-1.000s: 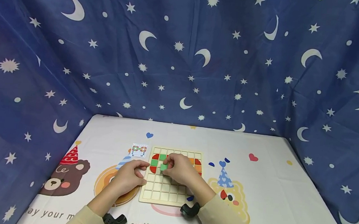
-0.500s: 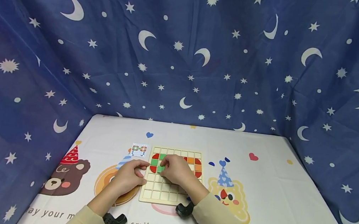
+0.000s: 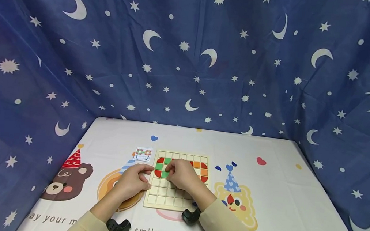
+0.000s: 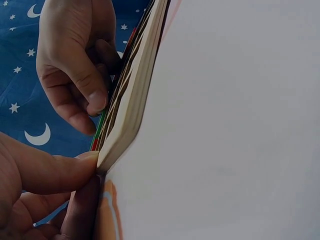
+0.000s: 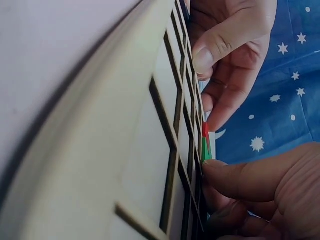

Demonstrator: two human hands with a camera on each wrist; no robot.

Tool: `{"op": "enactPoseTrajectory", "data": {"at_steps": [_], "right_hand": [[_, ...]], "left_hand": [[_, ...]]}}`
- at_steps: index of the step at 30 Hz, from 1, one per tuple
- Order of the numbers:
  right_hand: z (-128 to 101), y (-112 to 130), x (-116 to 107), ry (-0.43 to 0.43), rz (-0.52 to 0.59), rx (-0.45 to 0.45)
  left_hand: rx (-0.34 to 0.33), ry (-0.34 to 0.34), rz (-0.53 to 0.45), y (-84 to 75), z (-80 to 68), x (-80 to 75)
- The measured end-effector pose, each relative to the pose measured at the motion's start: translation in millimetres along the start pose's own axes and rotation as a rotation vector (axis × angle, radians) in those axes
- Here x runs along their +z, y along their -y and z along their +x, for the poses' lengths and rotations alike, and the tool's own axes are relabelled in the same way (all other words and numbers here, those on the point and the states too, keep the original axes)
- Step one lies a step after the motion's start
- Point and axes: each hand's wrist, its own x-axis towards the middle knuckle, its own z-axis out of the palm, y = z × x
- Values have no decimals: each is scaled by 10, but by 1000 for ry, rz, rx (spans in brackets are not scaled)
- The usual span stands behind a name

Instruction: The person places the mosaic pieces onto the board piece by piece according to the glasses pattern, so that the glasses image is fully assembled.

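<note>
In the head view, a wooden grid board (image 3: 166, 192) lies on the table, with green tiles (image 3: 159, 166) and red quarter-round tiles (image 3: 158, 173) in a ring at its upper left. My right hand (image 3: 181, 174) bends over this ring. Its thumb and fingertips are at a green square tile (image 3: 164, 174) in the ring's lower row; the thumb meets green also in the right wrist view. My left hand (image 3: 133, 180) rests at the board's left side, index finger and thumb (image 4: 65, 172) spread against the edge.
A small pattern card (image 3: 143, 154) lies beyond the board's upper left corner. Orange tiles (image 3: 204, 172) with red corners fill part of the board's right side. Dark blue pieces (image 3: 218, 169) lie on the cloth to the right. A starry curtain (image 3: 190, 57) hangs behind.
The green square tile, earlier pinched above the board, has come down into the cell at the ring's lower row. My right hand moved slightly left with it; the left hand stayed put.
</note>
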Motion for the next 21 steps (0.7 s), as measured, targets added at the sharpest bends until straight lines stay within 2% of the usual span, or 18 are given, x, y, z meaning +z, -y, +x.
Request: {"op": "enactPoseTrajectory", "data": {"at_steps": [11,21], "right_hand": [[-38,-19,-76,14,12,-33],[-39,-21,-30,39,4,3]], "left_hand": [[-15,-2,0,20,-9,-24],[5,8,-5,-8,1,-18]]}}
